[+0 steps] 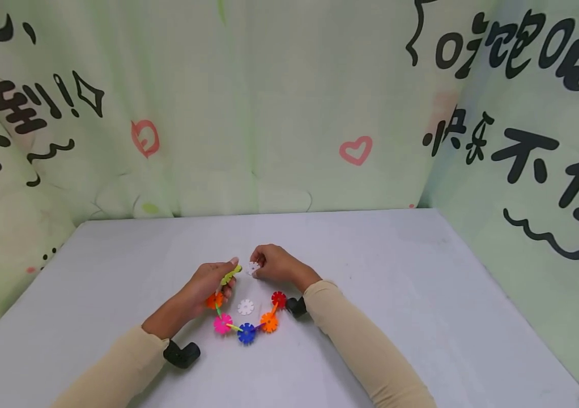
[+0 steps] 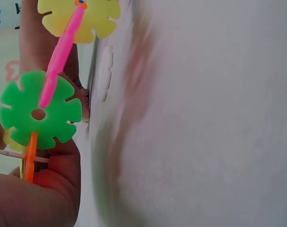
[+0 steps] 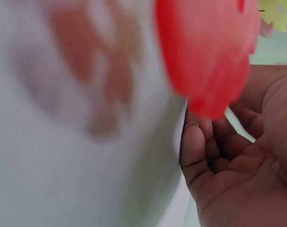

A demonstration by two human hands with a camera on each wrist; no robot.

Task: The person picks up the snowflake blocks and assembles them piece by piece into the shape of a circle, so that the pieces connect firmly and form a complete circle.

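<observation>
My left hand (image 1: 209, 282) pinches a yellow-green snowflake disc (image 1: 231, 275) at the end of a chain of slotted plastic discs. The chain curves toward me over the table, through an orange disc (image 1: 215, 300), a pink disc (image 1: 222, 324), a blue disc (image 1: 246, 334) and another orange disc (image 1: 269, 322) to a red disc (image 1: 279, 299). Between thumb and fingertips my right hand (image 1: 277, 265) holds a white disc (image 1: 253, 268), close beside the yellow-green one. In the left wrist view a green disc (image 2: 25, 97) hangs near the left palm; the red disc (image 3: 209, 56) blocks part of the right wrist view.
Inside the chain's curve lies a loose white disc (image 1: 246, 307). The white table (image 1: 396, 272) reaches back to a printed curtain (image 1: 269, 113) that also runs along both sides. A black wrist camera (image 1: 182, 355) sits below the left hand, another (image 1: 297, 307) by the red disc.
</observation>
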